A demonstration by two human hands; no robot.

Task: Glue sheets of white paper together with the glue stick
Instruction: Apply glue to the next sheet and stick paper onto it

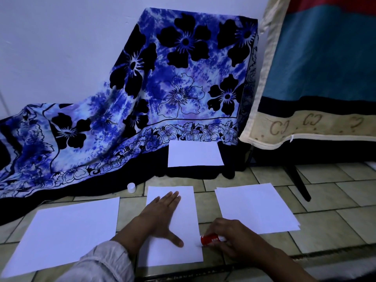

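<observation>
Tiled floor (317,202) beneath us, with strips of bare tile between the papers. Our left hand (160,216) lies flat, fingers straight, pressing the middle sheet (189,220). Our right hand (234,239) grips the red glue stick (209,239) at that sheet's right edge; its tip is blurred and the fingers hide its far end. The left sheet (65,235) and right stack (256,208) lie apart on either side, and a white cap (131,187) stands beside the floral cloth (162,78).

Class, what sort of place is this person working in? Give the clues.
Probably a home room: white paper sheets lie on a pale tiled floor; a blue flower-print cloth drapes beside the white wall.
</observation>
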